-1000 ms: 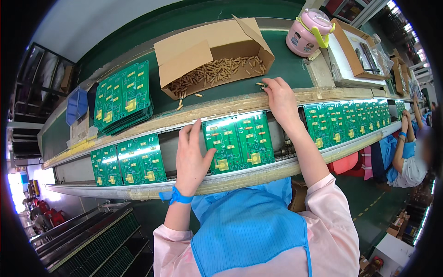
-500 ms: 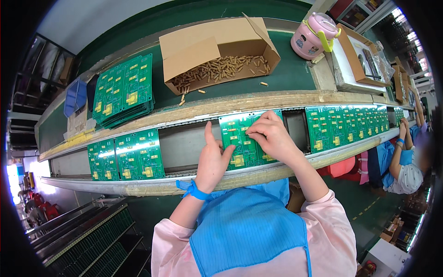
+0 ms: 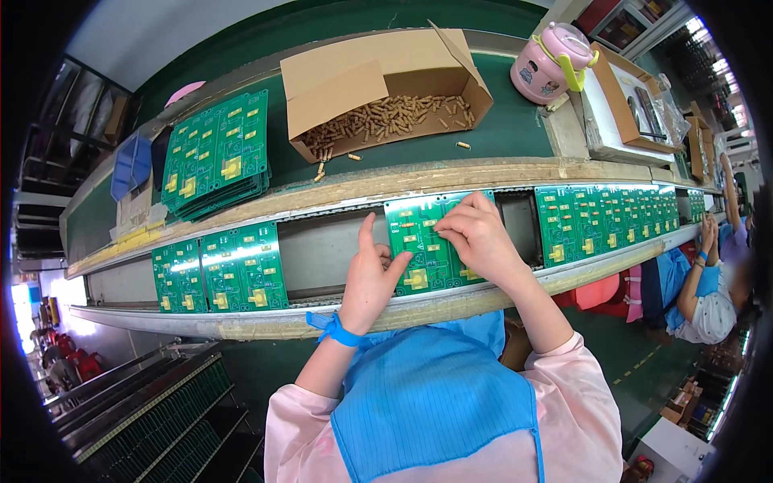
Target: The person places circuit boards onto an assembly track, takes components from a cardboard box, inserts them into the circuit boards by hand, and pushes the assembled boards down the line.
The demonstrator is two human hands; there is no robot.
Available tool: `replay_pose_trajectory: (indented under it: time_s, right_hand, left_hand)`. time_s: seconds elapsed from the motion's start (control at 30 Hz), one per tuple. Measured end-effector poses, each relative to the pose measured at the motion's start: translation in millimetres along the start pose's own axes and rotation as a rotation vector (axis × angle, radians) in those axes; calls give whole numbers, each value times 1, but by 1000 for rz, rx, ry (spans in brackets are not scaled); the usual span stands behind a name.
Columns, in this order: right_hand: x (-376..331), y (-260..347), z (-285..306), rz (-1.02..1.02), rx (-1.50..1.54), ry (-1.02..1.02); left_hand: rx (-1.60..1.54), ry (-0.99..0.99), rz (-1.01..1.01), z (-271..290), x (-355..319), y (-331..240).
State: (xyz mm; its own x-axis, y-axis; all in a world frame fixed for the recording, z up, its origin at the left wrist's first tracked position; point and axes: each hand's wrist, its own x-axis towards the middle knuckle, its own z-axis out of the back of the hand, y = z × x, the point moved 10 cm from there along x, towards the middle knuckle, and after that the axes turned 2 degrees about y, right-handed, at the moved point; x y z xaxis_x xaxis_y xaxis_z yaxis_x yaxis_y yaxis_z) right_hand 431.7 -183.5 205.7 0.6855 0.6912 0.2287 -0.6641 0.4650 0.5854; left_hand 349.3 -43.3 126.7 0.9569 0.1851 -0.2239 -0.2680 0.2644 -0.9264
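A green circuit board with small tan and yellow parts lies in the rail track in front of me. My left hand is at its left edge, thumb and forefinger spread apart, the thumb tip at the board. Over the board's right half, my right hand has its fingertips pinched together close to the surface. Whatever sits between those fingertips is too small or hidden to make out. Beyond the track stands an open cardboard box of small tan cylindrical parts.
More boards sit in the track to the left, and a row of boards to the right. A board stack, a blue bin and a pink lidded container stand behind. A co-worker is at far right.
Both hands stay almost where they were, the right one still pinched at the board. The view has shifted slightly. At far right, the co-worker's hands have moved.
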Motion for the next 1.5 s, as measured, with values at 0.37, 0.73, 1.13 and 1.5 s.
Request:
replay_pose_trajectory:
  time_s: [0.37,0.73,1.13,1.5]
  right_hand:
    - [1,14,-3,83,-146,-20]
    - [-1,23,-9,128,-225,-27]
    - [-27,68,-16,-37,-479,64]
    - [-47,58,-50,-104,-160,176]
  left_hand:
    - [3,8,11,0,0,-2]
    - [-10,19,11,-1,0,-3]
    - [-10,12,-21,-1,-3,-5]
    - [-75,49,-25,-5,0,-1]
